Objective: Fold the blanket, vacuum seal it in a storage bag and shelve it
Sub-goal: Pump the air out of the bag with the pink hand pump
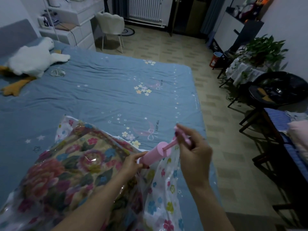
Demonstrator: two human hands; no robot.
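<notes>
Blanket point(66, 169), floral, is seen folded inside the storage bag point(160, 194), which lies on the near end of the bed point(103, 90). The bag's clear flower-print edge hangs loose toward the bed's near right side.

Pink hand pump point(155, 155) is seated with its lower end down on the bag, presumably on the valve; the valve itself is hidden. The pump base is pinched by the left hand point(131, 163), fingers curled round the white collar. The handle point(180, 135) is gripped by the right hand point(194, 149), with the rod drawn partly out of the barrel.

Step in hand is judged to be air extraction. The bag looks puffy, so sealing is judged not yet finished.

To do it well:
- Barrel should be kept square to the valve and pressed down firmly, or air is likely to leak back.
- Full, straight strokes are advised; a slanted pull could unseat the base.
- Zip closure cannot be checked from here; it should be confirmed shut.

Farther up the bed, a plush goose point(33, 60) lies by the headboard end. A white chair point(110, 24) stands beyond the bed's far edge.
</notes>
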